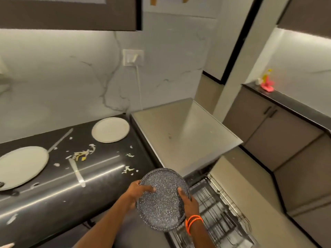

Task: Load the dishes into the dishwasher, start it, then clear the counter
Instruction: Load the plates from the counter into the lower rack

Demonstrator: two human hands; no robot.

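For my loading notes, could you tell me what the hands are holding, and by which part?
Both hands hold the dark speckled plate by its rim: the left hand on its left edge, the right hand on its right edge, above the dishwasher rack.

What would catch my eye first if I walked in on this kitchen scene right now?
Probably the round dark speckled plate, held tilted in both hands, left hand and right hand, above the pulled-out wire dishwasher rack at bottom right. Next, the glossy black counter on the left, littered with pale food scraps, with a round white plate near its back corner.
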